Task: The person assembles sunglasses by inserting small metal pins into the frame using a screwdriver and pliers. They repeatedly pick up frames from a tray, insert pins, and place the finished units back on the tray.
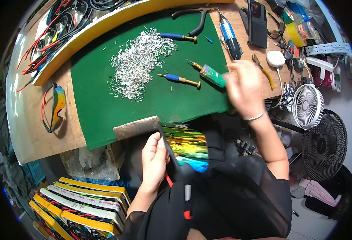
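Note:
My left hand (155, 158) is closed on a pair of mirrored sunglasses (188, 149) by the dark frame edge, just below the table's front edge. Their rainbow lens faces right, and a red-tipped part hangs below. Motion blurs my right hand (246, 86) at the right edge of the green mat (92, 108). Its fingers are beside the green handle of a small screwdriver (212, 76); whether they touch it I cannot tell. Left of it lie two blue-handled screwdrivers, the near one (179, 79) and the far one (178, 37). A heap of tiny silvery pins (138, 64) covers the mat's middle.
Another pair of sunglasses (58, 106) lies on the table's left. A yellow-edged tray (116, 20) with cables spans the back. At the right are a blue-black pen-shaped tool (229, 34), yellow pliers (264, 71), a phone (257, 24) and two fans (308, 106). Stacked trays (84, 200) stand lower left.

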The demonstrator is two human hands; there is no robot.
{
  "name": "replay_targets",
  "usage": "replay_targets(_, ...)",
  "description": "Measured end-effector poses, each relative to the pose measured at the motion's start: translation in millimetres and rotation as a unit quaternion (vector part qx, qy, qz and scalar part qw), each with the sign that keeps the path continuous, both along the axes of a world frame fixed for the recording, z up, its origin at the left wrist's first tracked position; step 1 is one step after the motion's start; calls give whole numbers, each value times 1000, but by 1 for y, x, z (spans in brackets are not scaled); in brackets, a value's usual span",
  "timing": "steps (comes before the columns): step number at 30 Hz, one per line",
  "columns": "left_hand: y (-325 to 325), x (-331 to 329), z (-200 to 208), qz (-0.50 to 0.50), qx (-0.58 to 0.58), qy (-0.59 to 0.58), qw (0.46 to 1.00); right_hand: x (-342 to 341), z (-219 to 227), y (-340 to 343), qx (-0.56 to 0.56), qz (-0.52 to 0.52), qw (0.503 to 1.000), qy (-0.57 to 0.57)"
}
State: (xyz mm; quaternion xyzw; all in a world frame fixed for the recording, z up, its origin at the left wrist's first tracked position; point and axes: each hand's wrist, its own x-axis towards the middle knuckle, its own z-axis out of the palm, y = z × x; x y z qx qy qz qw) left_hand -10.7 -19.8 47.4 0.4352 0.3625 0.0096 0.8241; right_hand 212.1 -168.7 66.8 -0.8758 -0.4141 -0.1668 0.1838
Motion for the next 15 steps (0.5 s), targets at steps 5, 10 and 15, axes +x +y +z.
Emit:
replay_targets(5,-16,8,-18,-10,-24,-60,998,48,-42,-100,-131,-205,970,14)
replay_targets(10,-4,20,-5,-58,-59,7,997,46,-54,-116,-105,-177,977,-61)
replay_targets(15,10,12,-5,3,-72,-14,997,-11,4,-87,104,-106,937,316)
